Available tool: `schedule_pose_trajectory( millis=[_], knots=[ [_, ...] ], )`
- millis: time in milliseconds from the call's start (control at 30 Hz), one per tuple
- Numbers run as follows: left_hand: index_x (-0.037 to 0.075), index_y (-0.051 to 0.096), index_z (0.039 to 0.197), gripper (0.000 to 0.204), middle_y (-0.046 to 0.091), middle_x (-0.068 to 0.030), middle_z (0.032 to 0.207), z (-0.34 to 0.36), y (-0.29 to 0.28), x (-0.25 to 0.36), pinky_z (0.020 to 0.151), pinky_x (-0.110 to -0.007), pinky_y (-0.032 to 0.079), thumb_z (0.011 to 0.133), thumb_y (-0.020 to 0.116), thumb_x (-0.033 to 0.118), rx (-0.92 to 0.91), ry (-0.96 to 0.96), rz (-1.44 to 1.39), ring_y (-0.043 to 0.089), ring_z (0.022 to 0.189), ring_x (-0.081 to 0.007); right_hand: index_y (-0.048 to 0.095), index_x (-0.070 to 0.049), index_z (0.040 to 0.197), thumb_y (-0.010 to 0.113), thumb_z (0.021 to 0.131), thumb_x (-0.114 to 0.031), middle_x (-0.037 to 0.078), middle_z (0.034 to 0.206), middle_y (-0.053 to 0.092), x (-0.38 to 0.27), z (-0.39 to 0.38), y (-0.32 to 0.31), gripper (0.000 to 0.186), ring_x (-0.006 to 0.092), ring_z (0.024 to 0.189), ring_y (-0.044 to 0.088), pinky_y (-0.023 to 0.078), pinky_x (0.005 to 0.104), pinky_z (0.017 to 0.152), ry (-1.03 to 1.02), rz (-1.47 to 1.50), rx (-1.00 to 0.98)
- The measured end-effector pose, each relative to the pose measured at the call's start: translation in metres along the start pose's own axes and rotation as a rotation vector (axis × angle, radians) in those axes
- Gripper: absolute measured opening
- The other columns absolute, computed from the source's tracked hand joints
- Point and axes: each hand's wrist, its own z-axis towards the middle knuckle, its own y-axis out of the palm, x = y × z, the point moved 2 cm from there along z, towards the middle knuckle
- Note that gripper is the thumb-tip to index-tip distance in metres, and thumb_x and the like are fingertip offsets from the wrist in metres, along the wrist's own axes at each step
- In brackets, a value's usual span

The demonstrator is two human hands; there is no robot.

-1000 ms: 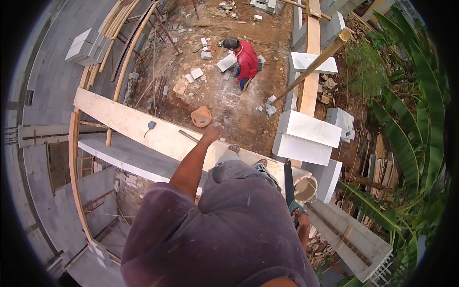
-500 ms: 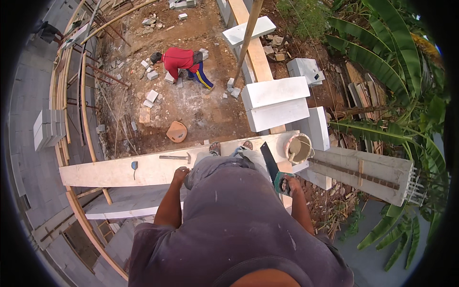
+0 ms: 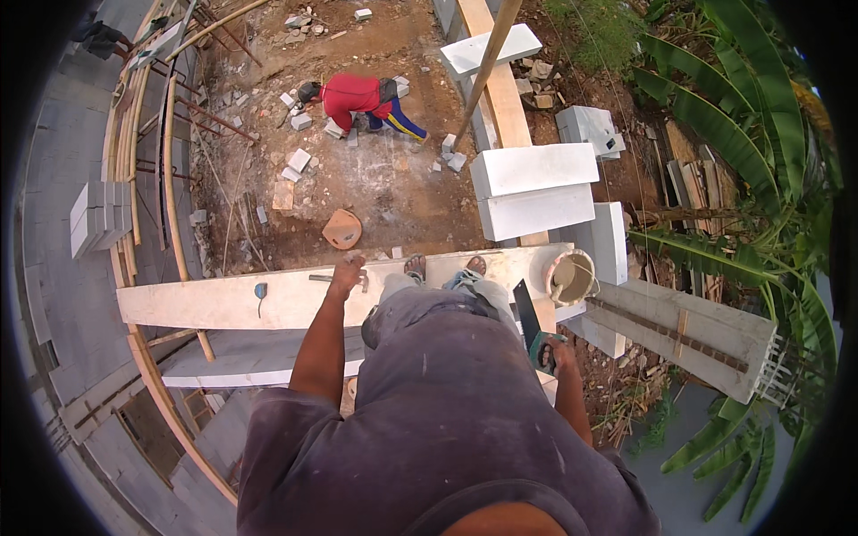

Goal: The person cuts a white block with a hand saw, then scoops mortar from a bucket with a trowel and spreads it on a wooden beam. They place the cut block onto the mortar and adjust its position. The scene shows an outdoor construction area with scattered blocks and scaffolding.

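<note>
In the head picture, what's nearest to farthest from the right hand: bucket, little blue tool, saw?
1. Saw: in the right hand.
2. Bucket: ahead, near the plank's right end.
3. Little blue tool: on the plank, far left.

The saw [image 3: 529, 314] shows a metal blade [image 3: 524, 302] and plastic handle [image 3: 537, 345]; from here the plank [image 3: 206, 302] looks smooth wood, the blocks [image 3: 538, 171] matt, the shirt [image 3: 456, 402] cloth.

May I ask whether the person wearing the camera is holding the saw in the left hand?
No, the head view shows the saw gripped in the right hand.
</note>
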Motion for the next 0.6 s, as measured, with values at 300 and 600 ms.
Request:
schedule_pose_trajectory(
  millis=[300,600],
  knots=[
    [0.014,0.051,0.142,0.051,0.063,-0.0093,0.132,0.016,0.033,-0.001,0.093,-0.045,0.050,0.101,0.064,0.041,-0.120,-0.110,0.090,0.068,0.107,-0.0274,0.061,-0.009,0.082,0.071,0.095,-0.023,0.003,0.063,0.056,-0.037,-0.013,-0.024,0.021,0.0166,0.047,0.053,0.044,0.0323,0.043,-0.079,0.024,0.013],
    [0.003,0.048,0.145,0.065,0.067,-0.0096,0.117,0.036,0.016,0.001,0.074,-0.038,0.054,0.093,0.074,0.030,0.052,-0.136,0.238,0.067,0.093,-0.0216,0.061,-0.006,0.084,0.069,0.095,-0.023,0.003,0.065,0.056,-0.073,0.025,-0.048,0.021,0.0176,0.050,0.053,0.044,0.0337,0.045,-0.039,-0.278,-0.015]
  ],
)
